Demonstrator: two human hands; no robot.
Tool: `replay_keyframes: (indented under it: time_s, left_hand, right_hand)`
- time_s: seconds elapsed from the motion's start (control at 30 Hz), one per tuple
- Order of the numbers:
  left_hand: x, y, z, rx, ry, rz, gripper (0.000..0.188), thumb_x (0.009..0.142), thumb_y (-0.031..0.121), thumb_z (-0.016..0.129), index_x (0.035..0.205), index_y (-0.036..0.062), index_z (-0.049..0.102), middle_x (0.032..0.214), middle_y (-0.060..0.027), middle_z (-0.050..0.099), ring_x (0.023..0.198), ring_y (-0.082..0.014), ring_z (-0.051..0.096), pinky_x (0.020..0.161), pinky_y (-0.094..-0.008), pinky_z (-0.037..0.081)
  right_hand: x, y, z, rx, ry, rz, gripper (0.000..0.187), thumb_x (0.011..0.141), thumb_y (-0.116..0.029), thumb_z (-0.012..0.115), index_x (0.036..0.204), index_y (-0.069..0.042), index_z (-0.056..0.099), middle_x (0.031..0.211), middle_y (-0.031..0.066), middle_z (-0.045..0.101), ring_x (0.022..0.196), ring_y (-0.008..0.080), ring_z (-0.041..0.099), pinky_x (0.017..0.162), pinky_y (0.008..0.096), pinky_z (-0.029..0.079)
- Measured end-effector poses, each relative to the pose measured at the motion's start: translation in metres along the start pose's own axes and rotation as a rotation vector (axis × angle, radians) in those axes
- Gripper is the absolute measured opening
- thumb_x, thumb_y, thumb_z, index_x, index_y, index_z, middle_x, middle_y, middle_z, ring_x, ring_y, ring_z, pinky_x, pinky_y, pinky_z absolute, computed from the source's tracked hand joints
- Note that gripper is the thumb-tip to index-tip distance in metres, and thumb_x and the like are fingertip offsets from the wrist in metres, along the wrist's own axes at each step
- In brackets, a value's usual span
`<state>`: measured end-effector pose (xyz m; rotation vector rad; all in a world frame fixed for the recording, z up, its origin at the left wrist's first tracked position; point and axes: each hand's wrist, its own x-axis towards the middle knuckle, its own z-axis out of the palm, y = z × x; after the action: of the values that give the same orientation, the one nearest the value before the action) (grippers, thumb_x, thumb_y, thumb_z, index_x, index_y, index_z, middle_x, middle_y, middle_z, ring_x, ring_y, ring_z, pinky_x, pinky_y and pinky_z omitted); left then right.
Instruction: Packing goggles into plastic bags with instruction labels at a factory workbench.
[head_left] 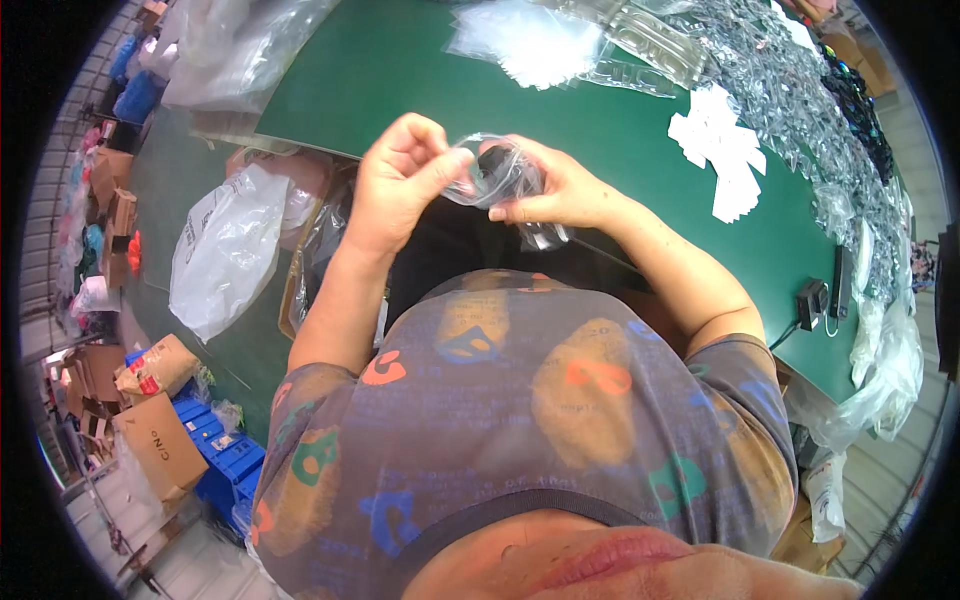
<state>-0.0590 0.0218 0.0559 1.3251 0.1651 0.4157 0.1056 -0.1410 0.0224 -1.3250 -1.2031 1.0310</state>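
Observation:
Between my hands, just over the near edge of the green table (420, 60), is a clear plastic bag (470, 195) with a small black item (492, 160) inside or behind the film; its kind is hard to make out. My right hand (560, 190) wraps round the bag's right side, thumb below and fingers behind. On the other side, my left hand (405, 180) is closed, thumb and forefinger pinching the bag's edge. A loose end of the film hangs below my right hand.
White paper slips (722, 145) lie fanned on the right, near a long heap of clear-wrapped pieces (790, 110). Clear bags (525, 40) and plastic trays (650, 45) lie at the back. A black adapter (811, 300) sits at the right edge. A white bag (230, 245) is at left.

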Motion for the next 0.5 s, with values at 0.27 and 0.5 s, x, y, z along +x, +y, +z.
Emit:
replay_keyframes:
  time_s: [0.27, 0.5]
  left_hand:
    - [0.002, 0.013, 0.002, 0.489, 0.074, 0.344, 0.043, 0.085, 0.005, 0.077, 0.122, 0.0045, 0.056, 0.114, -0.0064, 0.064, 0.108, -0.0145, 0.061, 0.095, -0.0314, 0.049]
    - [0.014, 0.03, 0.012, 0.338, 0.179, 0.316, 0.007, 0.094, 0.004, 0.069, 0.101, 0.0007, 0.069, 0.092, -0.0014, 0.069, 0.079, -0.0079, 0.062, 0.075, -0.0228, 0.053]
  right_hand:
    - [0.003, 0.007, 0.0, -0.162, 0.111, -0.059, 0.068, 0.076, -0.021, 0.087, 0.135, -0.006, 0.054, 0.12, 0.008, 0.063, 0.113, 0.0183, 0.059, 0.098, 0.0344, 0.047]
    - [0.001, 0.008, 0.002, -0.17, 0.088, -0.048, 0.071, 0.076, -0.024, 0.087, 0.137, -0.006, 0.053, 0.118, 0.0086, 0.064, 0.111, 0.019, 0.06, 0.096, 0.035, 0.048]
